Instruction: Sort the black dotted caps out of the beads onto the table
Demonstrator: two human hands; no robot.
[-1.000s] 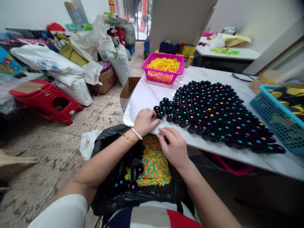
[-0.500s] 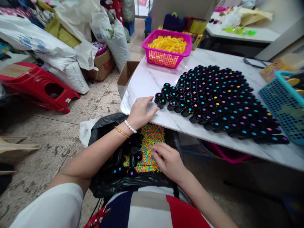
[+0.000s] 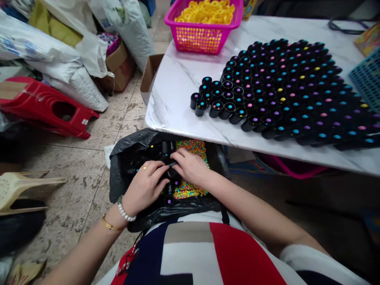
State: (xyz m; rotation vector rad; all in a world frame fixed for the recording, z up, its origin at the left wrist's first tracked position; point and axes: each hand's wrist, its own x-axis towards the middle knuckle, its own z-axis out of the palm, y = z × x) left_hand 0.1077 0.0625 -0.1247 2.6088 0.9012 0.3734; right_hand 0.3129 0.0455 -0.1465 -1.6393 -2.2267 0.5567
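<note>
My left hand point(image 3: 145, 183), with a pearl bracelet and a gold bangle at the wrist, is closed over a bin lined with a black plastic bag point(image 3: 126, 144). Facing it, my right hand point(image 3: 190, 169) is also closed. Their fingertips meet at a small black plastic cup point(image 3: 172, 164), mostly hidden by the fingers. Loose black cups point(image 3: 169, 198), some with coloured beads inside, lie below and around the hands. Small yellow, pink, green and blue beads point(image 3: 192, 189) fill the bin's right side.
Many upright black cups point(image 3: 237, 114) with coloured beads stand packed on the marbled white table point(image 3: 175, 95). A pink basket point(image 3: 204, 39) of yellow rings sits at the table's back left. A blue basket point(image 3: 366, 77) is at right. On the floor are a red stool point(image 3: 50, 105) and white sacks point(image 3: 86, 89).
My left hand has left the cups at the table edge and come down into the bin. My right hand has moved up and left from the beads to meet it at a black cup.
</note>
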